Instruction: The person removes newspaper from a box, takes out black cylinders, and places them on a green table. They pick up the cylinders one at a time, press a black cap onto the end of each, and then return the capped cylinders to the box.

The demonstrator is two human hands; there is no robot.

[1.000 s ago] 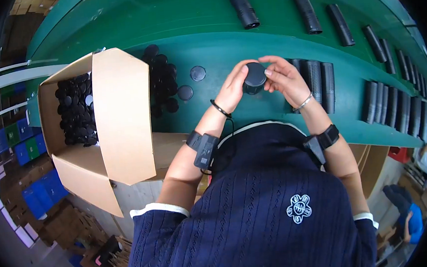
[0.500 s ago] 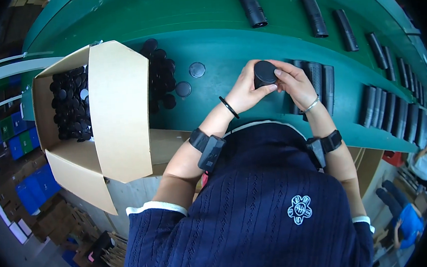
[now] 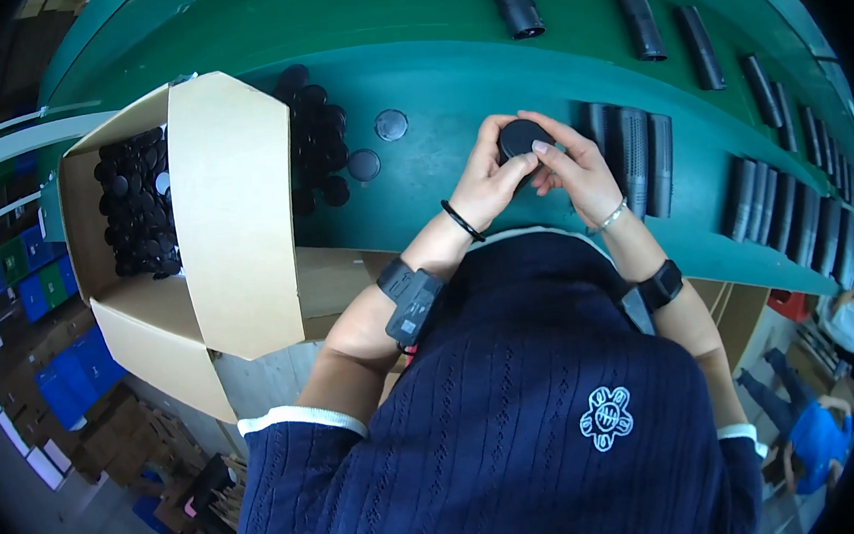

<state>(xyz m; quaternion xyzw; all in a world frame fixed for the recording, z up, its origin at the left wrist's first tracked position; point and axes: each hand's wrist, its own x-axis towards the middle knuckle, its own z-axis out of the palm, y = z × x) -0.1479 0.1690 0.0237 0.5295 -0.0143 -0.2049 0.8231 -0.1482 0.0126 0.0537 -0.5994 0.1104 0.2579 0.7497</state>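
A round black cap [image 3: 521, 138] faces up between my two hands, above the green bench. Whatever lies beneath it is mostly hidden by my fingers. My left hand [image 3: 486, 184] is closed around its left side, with the thumb near the front rim. On the right, my right hand [image 3: 583, 176] is bent over it, thumb pressed on the cap's face and fingers curled at the far side. Just left of my hands, two loose black discs [image 3: 364, 165] lie flat on the bench. Several black ribbed tubes [image 3: 632, 160] lie side by side right of my right hand.
An open cardboard box [image 3: 234, 212] full of black caps [image 3: 141, 204] stands at the left, with a pile of caps [image 3: 314, 135] beside it. More black tubes [image 3: 638, 14] lie on the green belt [image 3: 378, 20] beyond. Another person [image 3: 817, 442] is at the far lower right.
My right thumb has shifted onto the cap's face, and my right fingers have moved around it. Both hands and the cap have moved slightly left.
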